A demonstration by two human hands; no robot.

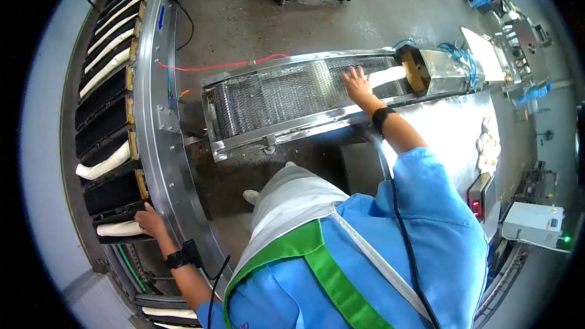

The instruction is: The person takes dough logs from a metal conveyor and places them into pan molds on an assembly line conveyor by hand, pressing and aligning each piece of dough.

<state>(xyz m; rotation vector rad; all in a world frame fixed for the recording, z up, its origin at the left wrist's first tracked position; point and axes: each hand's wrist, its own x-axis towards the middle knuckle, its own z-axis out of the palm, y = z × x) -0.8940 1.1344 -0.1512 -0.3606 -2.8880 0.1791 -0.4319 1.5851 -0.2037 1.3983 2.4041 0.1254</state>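
The left hand (151, 220) is at one end of a dough strip (116, 229) in a black trough, whose narrow shape probably keeps it straight; its grip I cannot tell. The right hand (358, 83), fingers spread, is beside another strip (389, 75) on the mesh belt (274, 97).

Down on the left, a pale, smooth dough strip (117, 229) lies lengthwise in a black trough (119, 215), a long, rounded piece with its blunt outer end in plain sight and its inner end partly hidden. Across the way, a white dough length (387, 77) stretches along the mesh belt (280, 91), gently curved, one end reaching the brown part (415, 72) at the metal housing (450, 72).
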